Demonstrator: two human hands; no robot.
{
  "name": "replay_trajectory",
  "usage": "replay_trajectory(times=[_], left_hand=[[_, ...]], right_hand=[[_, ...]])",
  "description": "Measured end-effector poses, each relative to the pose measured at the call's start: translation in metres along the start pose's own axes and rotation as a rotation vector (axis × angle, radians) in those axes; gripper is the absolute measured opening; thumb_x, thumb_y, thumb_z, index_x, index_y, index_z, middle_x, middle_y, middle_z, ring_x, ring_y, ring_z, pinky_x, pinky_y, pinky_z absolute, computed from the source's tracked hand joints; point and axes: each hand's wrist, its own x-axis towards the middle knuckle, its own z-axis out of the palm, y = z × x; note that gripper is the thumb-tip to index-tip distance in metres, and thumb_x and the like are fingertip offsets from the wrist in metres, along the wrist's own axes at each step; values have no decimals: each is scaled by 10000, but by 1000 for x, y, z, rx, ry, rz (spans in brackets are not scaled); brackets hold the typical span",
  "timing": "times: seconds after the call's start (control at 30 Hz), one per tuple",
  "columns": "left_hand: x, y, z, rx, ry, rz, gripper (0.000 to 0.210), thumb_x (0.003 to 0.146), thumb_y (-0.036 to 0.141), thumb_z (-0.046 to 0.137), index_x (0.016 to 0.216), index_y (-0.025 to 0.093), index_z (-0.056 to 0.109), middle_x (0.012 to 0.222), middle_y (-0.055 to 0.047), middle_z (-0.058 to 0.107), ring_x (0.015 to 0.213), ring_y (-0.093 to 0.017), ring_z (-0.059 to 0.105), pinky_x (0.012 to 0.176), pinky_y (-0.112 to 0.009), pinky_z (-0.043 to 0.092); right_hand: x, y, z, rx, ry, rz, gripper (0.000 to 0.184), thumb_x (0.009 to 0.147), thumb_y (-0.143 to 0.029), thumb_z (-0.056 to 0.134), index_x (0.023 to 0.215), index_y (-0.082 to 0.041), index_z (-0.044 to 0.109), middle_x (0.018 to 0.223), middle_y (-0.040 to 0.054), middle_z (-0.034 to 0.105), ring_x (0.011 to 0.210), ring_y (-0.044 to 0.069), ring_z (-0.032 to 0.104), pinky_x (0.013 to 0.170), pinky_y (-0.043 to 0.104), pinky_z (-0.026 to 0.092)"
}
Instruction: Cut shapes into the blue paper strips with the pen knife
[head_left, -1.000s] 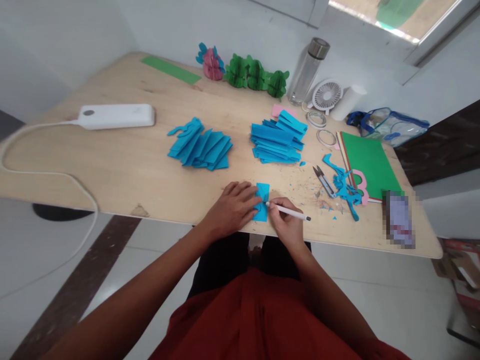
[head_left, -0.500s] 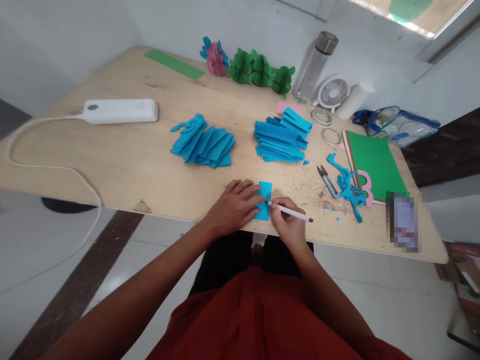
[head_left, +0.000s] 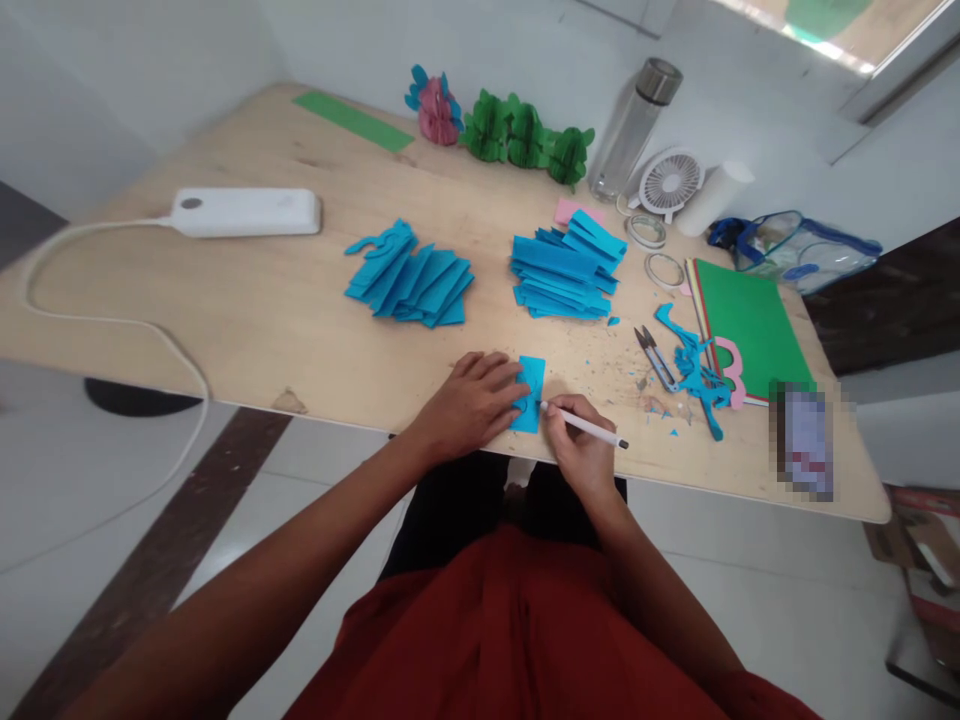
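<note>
A small blue paper piece (head_left: pixel 532 380) lies near the table's front edge. My left hand (head_left: pixel 474 402) rests flat with fingers stretched, their tips over the paper's left side. A white pen (head_left: pixel 589 427) is gripped in my right hand (head_left: pixel 581 440), its tip at the paper's right edge. Whatever is under my left fingertips is hidden. Beyond my hands are two piles of folded blue paper, the left pile (head_left: pixel 412 280) and the right pile (head_left: pixel 566 270). To the right are thread snips (head_left: pixel 655 360) and blue paper scraps (head_left: pixel 697 370).
Green sheets (head_left: pixel 750 325) carry a pink paper cutout (head_left: pixel 729 372). A blurred-out object (head_left: pixel 806 440) sits at the right edge. At the back stand green paper figures (head_left: pixel 525 135), a bottle (head_left: pixel 634 130) and a small fan (head_left: pixel 670 183). A corded white power strip (head_left: pixel 247 212) lies left.
The pen tip has shifted slightly right, from the middle of the blue paper to its right edge. My left hand stays on the paper. The whole view has tilted slightly.
</note>
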Motion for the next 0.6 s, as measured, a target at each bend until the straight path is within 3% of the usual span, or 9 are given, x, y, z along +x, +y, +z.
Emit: replay_trajectory(times=[0.6], left_hand=[[-1,-1,4,30,24,-2,234,938,295,533,1131,244,656,1312,-86,602,1255,-292,490,1028,-477,379]], right_hand=[[-16,2,-1,-31,16,4,136,867,-306,565,814,-218,654,734,20,701,635,164,618,607,284,474]])
